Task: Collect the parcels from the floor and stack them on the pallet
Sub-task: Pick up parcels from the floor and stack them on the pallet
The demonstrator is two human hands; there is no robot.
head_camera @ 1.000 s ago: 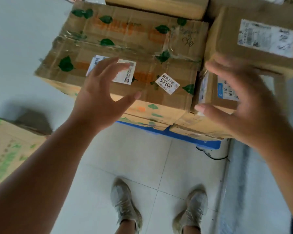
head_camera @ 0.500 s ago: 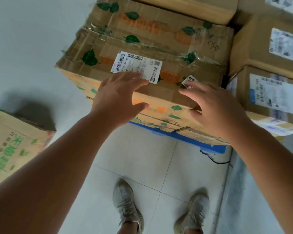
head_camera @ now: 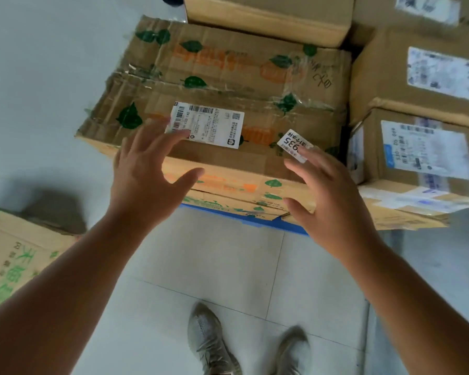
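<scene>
Both the left hand [head_camera: 146, 180] and right hand [head_camera: 328, 201] hover with spread, empty grips at the near edge of the leaf-printed box [head_camera: 228, 85], which lies on other boxes on the blue pallet [head_camera: 257, 220], apparently to square it up, while another box [head_camera: 19, 255] waits on the floor [head_camera: 214, 266].

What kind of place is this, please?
Probably a parcel depot or courier sorting room: labelled cardboard parcels stacked on a blue pallet, another box on the tiled floor.
</scene>
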